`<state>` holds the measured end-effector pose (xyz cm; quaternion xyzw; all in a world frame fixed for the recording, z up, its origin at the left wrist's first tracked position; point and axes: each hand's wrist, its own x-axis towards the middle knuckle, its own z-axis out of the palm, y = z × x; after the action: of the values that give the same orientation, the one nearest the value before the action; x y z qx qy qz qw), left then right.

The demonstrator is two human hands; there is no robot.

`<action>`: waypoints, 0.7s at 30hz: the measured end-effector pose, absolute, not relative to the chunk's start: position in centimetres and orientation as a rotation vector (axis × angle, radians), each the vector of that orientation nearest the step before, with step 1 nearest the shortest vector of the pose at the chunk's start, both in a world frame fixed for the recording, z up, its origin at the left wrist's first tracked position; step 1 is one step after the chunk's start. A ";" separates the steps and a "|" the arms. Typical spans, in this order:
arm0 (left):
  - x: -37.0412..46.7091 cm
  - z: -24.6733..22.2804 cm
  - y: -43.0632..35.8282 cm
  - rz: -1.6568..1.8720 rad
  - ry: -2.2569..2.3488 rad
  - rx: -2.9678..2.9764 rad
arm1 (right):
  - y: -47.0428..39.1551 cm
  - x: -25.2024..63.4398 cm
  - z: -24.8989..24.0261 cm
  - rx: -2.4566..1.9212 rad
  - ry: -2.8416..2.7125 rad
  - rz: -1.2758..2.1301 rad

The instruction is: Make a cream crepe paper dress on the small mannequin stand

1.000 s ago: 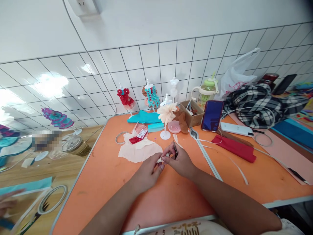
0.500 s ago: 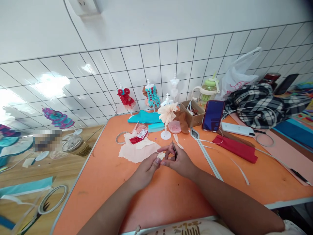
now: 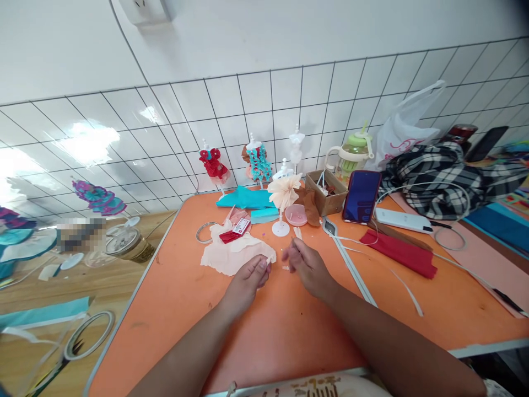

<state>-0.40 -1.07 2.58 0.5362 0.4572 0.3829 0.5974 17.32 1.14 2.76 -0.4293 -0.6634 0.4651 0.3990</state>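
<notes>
Drawn away from the left hand (image 3: 248,277), the blurred right hand (image 3: 309,269) curls, its grip impossible to tell, while the left pinches a small cream piece (image 3: 270,258) by the crinkled cream sheet's (image 3: 229,259) right edge, probably to steady it.

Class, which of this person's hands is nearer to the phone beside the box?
Right. The right hand is in front of the phone, to its left; the left hand is farther left.

On my monitor I see white wall (image 3: 264,33) at 12 o'clock above dark-lined tiles (image 3: 165,138), socket (image 3: 146,10) at 11, glare (image 3: 88,143) at 9, wooden table (image 3: 111,281) at 8, orange table (image 3: 264,331) at 6.
</notes>
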 end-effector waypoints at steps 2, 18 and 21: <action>-0.4 2.9 -1.1 0.981 1.148 1.313 | 0.8 17.2 2.5 -1.180 -1.885 1.114; 0.0 2.5 -1.7 1.040 1.467 1.695 | -0.9 16.0 2.6 -1.172 -2.041 1.234; -0.1 2.6 -1.7 1.050 1.507 1.692 | -1.0 16.1 2.6 -1.187 -2.046 1.225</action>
<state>-0.08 -1.69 2.57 0.6426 0.5725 0.3990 0.3164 16.05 -0.99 2.55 -0.4330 -0.7463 0.4468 0.2365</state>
